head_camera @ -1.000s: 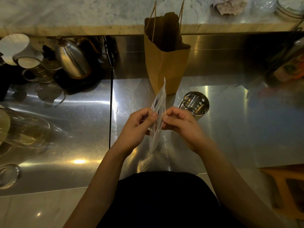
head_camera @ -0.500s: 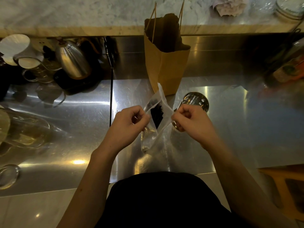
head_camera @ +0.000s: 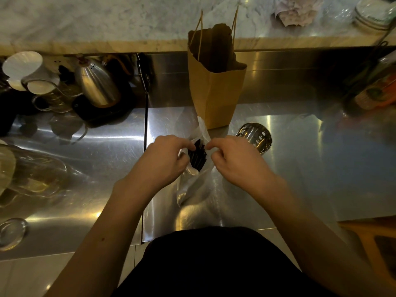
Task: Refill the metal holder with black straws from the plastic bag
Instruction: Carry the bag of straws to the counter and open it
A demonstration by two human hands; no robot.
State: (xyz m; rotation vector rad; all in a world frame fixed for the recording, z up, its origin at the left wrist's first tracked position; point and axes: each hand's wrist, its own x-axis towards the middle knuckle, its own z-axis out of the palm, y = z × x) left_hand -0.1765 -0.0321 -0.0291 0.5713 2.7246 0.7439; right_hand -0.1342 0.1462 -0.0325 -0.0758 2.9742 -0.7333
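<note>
Many thin black straws (head_camera: 197, 156) in a clear, crinkled plastic bag (head_camera: 188, 189)

Surface: stainless steel counter (head_camera: 300, 168), divided by a dark seam left of centre. An upright brown paper bag (head_camera: 216, 99) is stood at centre rear, with the perforated metal holder (head_camera: 255, 138) just beside it on the right. A steel kettle (head_camera: 96, 84) on a black base (head_camera: 102, 112) is placed rear left; a round glass disc (head_camera: 11, 232) is noted at front left

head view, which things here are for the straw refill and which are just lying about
For the job: plastic bag, black straws inside it, metal holder, left hand and right hand pinching the bag's mouth.
Lying about: brown paper bag, steel kettle, white dripper.
</note>
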